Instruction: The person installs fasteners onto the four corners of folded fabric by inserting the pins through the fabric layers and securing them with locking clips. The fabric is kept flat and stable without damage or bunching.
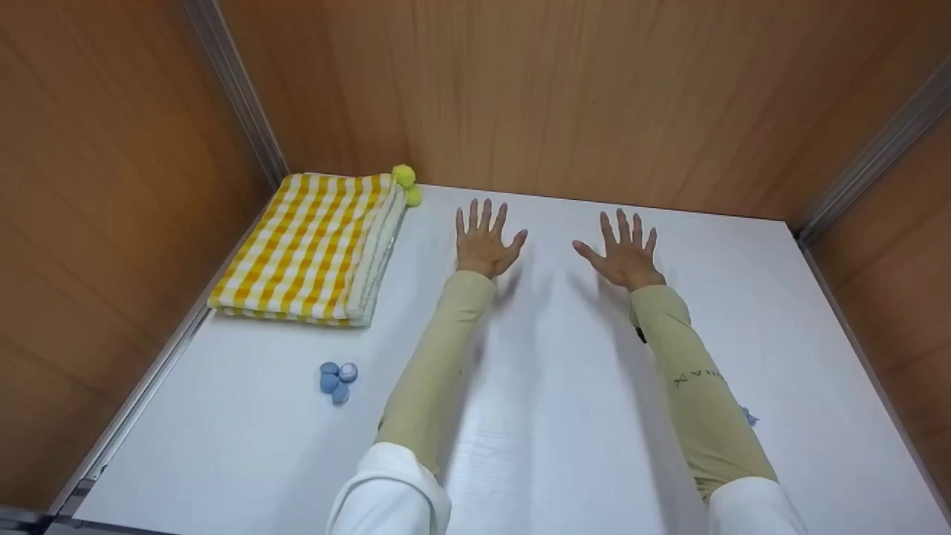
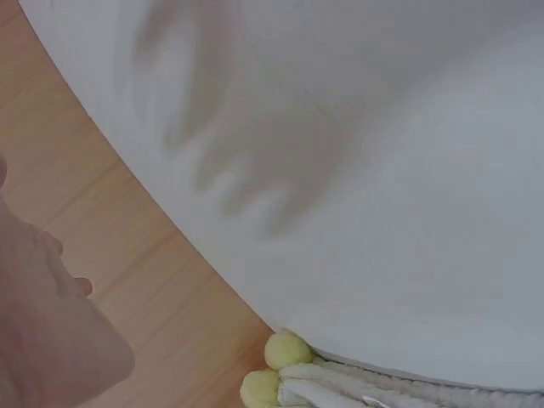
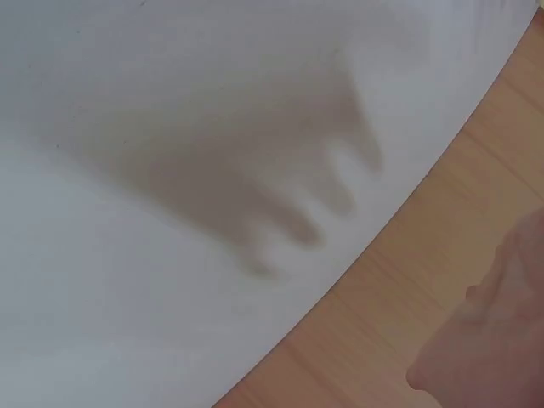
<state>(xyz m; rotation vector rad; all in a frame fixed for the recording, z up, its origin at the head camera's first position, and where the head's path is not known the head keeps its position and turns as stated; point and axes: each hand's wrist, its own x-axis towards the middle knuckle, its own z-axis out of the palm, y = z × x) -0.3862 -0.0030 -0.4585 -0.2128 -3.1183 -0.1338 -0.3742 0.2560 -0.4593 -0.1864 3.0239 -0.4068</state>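
Both hands are held out over the white table [image 1: 535, 446] with fingers spread and nothing in them. The left hand [image 1: 484, 244] is nearest to a folded yellow-and-white checked cloth [image 1: 304, 245] lying at the back left. Two yellow pompoms [image 1: 403, 176] show at the cloth's far right corner; they also appear at the bottom of the left wrist view. To the right is the right hand [image 1: 625, 256], its thumb pointing toward the left hand. Shadows of the fingers fall on the tabletop in both wrist views, where part of each hand shows at the edge.
Several small blue round pieces [image 1: 338, 382] lie clustered on the table's left side, in front of the cloth. Another small blue thing [image 1: 749, 416] is partly hidden behind the right sleeve. Wood-grain panels [image 1: 557, 96] in metal frames wall the table at the back and both sides.
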